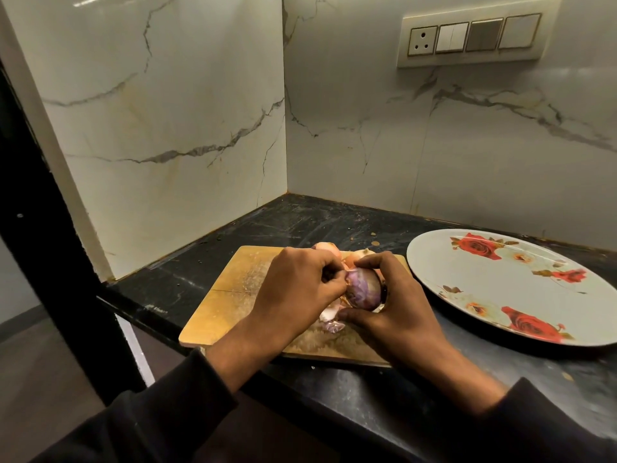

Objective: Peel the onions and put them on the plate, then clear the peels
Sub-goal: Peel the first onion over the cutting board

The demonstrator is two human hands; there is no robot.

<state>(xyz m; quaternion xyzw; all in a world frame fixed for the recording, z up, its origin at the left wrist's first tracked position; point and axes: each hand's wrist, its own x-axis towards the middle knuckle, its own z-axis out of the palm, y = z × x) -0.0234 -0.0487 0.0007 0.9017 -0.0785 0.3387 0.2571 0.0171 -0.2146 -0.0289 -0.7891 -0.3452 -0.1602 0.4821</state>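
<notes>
Two hands busy over the cutting board (230, 295), which sits on the worktop (384, 396) left of the empty plate (500, 289). Right hand (394, 315) cups the half-peeled onion (362, 289) above the board, left hand (297, 289) pinches its skin (loose peels (329, 317) underneath). Still peeling; next, I'd say, strip the rest.

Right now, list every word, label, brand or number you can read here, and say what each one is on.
No text here can be read.
Counter: a small pale mark on its front edge, left of the cutting board, may be lettering, but it is too small and blurred to read.
Plate: a rose pattern only, no words.
Switch panel: a socket and switches, no visible labels.
Onion, held in both hands: no sticker.
</notes>
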